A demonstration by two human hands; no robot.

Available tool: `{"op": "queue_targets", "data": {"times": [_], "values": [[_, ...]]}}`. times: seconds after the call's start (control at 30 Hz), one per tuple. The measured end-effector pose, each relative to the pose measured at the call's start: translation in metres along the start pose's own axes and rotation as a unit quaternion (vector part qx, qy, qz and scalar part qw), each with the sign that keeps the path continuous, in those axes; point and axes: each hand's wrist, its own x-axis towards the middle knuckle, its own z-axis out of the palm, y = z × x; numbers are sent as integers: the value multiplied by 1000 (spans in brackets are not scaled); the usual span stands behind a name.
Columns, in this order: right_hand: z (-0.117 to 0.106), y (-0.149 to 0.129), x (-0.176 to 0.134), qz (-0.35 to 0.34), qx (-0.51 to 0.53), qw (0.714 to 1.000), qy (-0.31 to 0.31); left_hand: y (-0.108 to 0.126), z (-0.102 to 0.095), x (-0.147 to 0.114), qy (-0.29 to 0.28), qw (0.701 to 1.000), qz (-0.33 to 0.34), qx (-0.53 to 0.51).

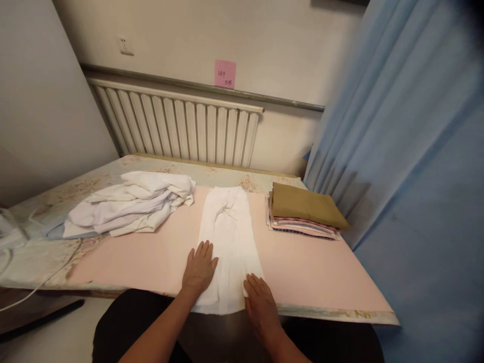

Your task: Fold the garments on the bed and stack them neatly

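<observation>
A white garment (230, 242) lies in a long, narrow folded strip in front of me, creased near its far end. I cannot tell what kind of garment it is. Its near end reaches the front edge of the table. My left hand (199, 269) rests flat on its left side, fingers stretched forward. Lower down, my right hand (261, 305) lies over its right edge, fingers extended on the cloth and thumb beside the edge. Both hands are open. A pink cloth or sheet (302, 267) is spread beneath the garment.
Left, a loose heap of white clothes (132, 204) sits on the floral tablecloth (94, 176). Right, a stack of folded fabrics (306, 209) has an olive piece on top. A blue curtain (397, 166) borders the right side; a radiator (181, 123) stands behind. A white cord (41, 285) hangs at left.
</observation>
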Motion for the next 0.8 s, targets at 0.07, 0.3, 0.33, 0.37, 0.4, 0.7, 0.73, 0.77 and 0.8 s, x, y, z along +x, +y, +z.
{"op": "queue_targets", "data": {"times": [0.07,0.3,0.33,0.37,0.4,0.7,0.73,0.77,0.8], "values": [[-3,1,5,10,7,1000,14,0,1,0,0,1000,0,2],[-6,-17,14,-8,6,1000,2,0,-2,0,7,1000,2,-2],[-5,-20,13,-12,2,1000,-11,0,-2,0,5,1000,1,-1],[-5,-21,12,-15,-1,1000,-22,0,-2,0,3,1000,0,0],[-6,-22,13,-17,-1,999,-31,0,-1,1,2,1000,0,1],[1,5,69,-31,-27,999,-16,-1,-3,0,13,1000,10,9],[6,9,77,-34,-33,998,-30,-1,-2,0,18,1000,13,8],[12,14,84,-34,-38,998,-44,-2,-2,0,22,1000,15,7],[18,18,90,-29,-41,997,-55,-2,-1,-1,26,1000,16,5]]}}
